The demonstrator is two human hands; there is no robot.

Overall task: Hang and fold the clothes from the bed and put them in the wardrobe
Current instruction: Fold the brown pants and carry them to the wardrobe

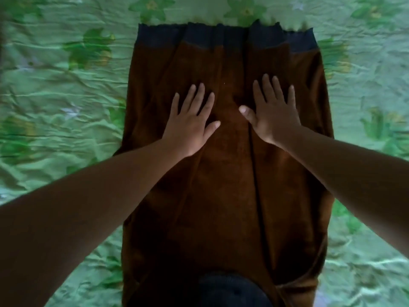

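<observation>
Head view, left to right: on the green flowered bedsheet (pixel 55 107) the left hand (pixel 190 125) lies flat, fingers spread, on the brown garment (pixel 221 196), gripping nothing, and the right hand (pixel 274 116) presses just as flat and empty, slightly farther up. The garment's long axis runs straight away from the person, with its dark waistband (pixel 221 38) beyond both hands. Any fold probably goes along that axis, with both hands about equally near.

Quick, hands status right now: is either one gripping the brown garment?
Left hand: open, fingers straight, resting flat on the brown garment.
Right hand: open, fingers spread, resting flat on the same garment.
</observation>
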